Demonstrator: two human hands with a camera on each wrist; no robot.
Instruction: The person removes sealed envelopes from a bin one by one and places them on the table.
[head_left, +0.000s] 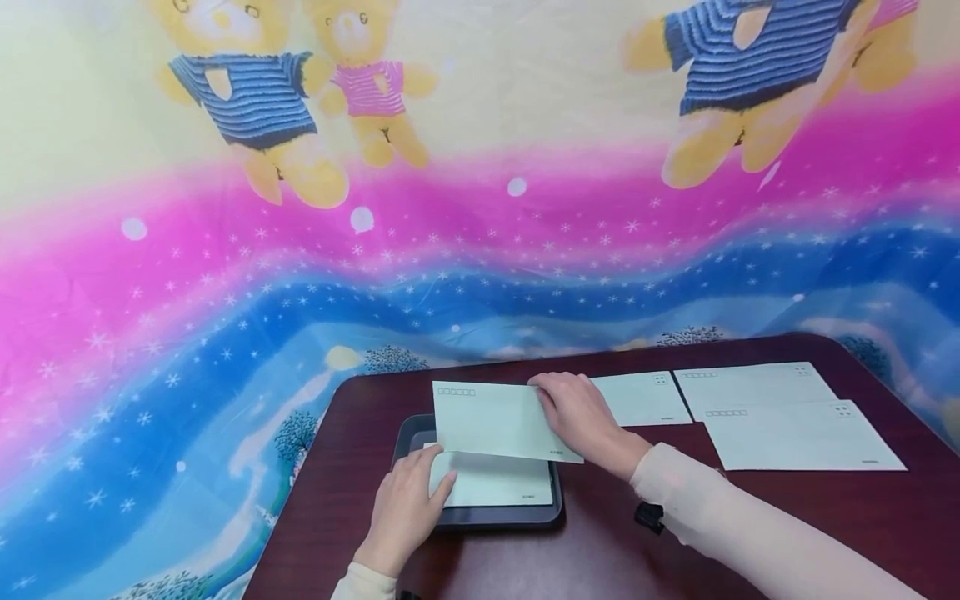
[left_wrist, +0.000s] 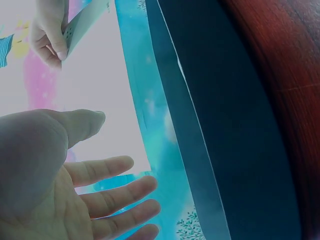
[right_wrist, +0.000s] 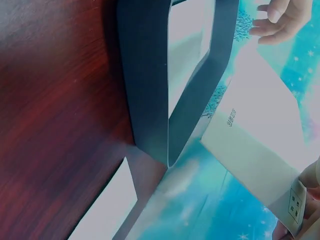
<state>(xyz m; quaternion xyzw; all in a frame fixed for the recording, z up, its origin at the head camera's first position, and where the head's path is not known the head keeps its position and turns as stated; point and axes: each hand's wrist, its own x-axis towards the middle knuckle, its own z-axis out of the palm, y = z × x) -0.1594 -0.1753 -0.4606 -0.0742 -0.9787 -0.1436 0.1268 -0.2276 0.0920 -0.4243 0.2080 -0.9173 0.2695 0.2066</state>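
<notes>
A pale envelope (head_left: 487, 417) with printed postcode boxes is raised and tilted above a dark grey tray (head_left: 498, 518). My right hand (head_left: 581, 421) pinches its upper right edge between thumb and fingers. In the right wrist view the held envelope (right_wrist: 255, 145) hangs apart from the tray's wall (right_wrist: 145, 80). Another envelope (head_left: 498, 485) lies inside the tray. By the tray's left side is my left hand (head_left: 405, 500), with fingers spread and thumb out. The left wrist view shows this hand (left_wrist: 40, 170) gripping nothing, near the raised envelope (left_wrist: 100, 95).
On the dark red wooden table (head_left: 337, 467), more envelopes lie at the right: one behind my right hand (head_left: 641, 400), another at the far right (head_left: 757, 387), and one overlapping its front (head_left: 806, 440). A patterned cloth (head_left: 480, 208) hangs behind the table.
</notes>
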